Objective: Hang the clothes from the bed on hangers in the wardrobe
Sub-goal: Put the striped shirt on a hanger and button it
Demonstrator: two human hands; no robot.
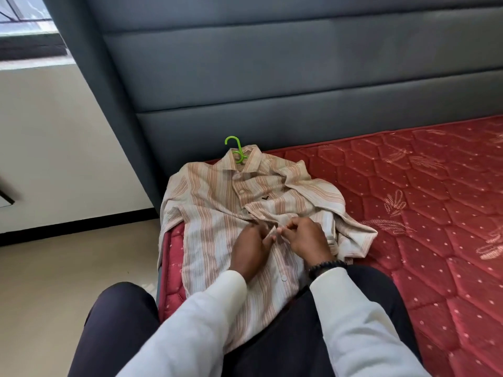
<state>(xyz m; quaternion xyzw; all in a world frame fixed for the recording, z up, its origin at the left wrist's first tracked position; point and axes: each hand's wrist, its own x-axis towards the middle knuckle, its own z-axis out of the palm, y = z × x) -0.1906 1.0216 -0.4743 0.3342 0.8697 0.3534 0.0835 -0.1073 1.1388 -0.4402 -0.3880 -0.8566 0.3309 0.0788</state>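
A beige shirt with orange stripes (217,213) lies face up on the corner of the red mattress (422,213), its hem draped over my lap. A green hanger (236,149) sits inside the shirt, with its hook poking out of the collar toward the headboard. My left hand (251,247) pinches the left edge of the button placket at mid-chest. My right hand (306,236) pinches the opposite edge, fingertips almost meeting the left hand's. The right sleeve of the shirt is folded across the mattress to the right.
A grey padded headboard (299,77) rises behind the shirt. To the left lie beige floor (68,268), a white wall with dark skirting and a window (24,23). The mattress stretches away to the right. No wardrobe is in view.
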